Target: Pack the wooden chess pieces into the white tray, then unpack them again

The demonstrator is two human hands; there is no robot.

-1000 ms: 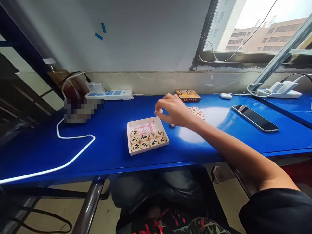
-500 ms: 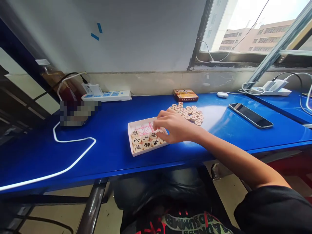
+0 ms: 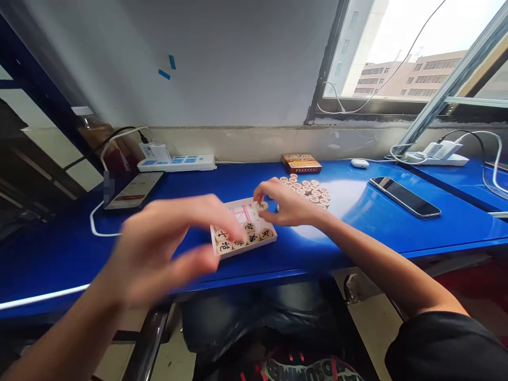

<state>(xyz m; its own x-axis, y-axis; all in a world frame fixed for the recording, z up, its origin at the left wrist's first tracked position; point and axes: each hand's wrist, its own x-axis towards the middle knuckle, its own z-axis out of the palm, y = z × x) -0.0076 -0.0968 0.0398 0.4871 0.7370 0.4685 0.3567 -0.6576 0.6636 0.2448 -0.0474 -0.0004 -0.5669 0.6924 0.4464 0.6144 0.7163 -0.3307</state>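
A white box tray [image 3: 228,255] holds several round wooden Chinese chess pieces [image 3: 253,238] with black characters, and a red-lined sheet [image 3: 243,213] shows on its floor. My right hand [image 3: 289,203] is over the tray's far right corner, thumb and fingers closed around one Chinese chess piece [image 3: 261,206]. From the left, my left hand [image 3: 170,243] reaches toward the tray, smeared by motion. Its thumb and fingers are apart, with nothing seen between them, and it hides part of the tray's left side. Beyond my right hand lies a group of red-marked pieces [image 3: 313,191].
A brown-red box [image 3: 301,163] stands against the wall. Two phones [image 3: 405,197] lie on the blue table [image 3: 349,248], one at each side. White power strips [image 3: 178,163], cables, a small white case [image 3: 360,163] and a bottle [image 3: 93,132] are along the back.
My left hand has come into view from the left, near the tray. My right hand has closed on a piece at the tray's far right corner. The view has shifted slightly.
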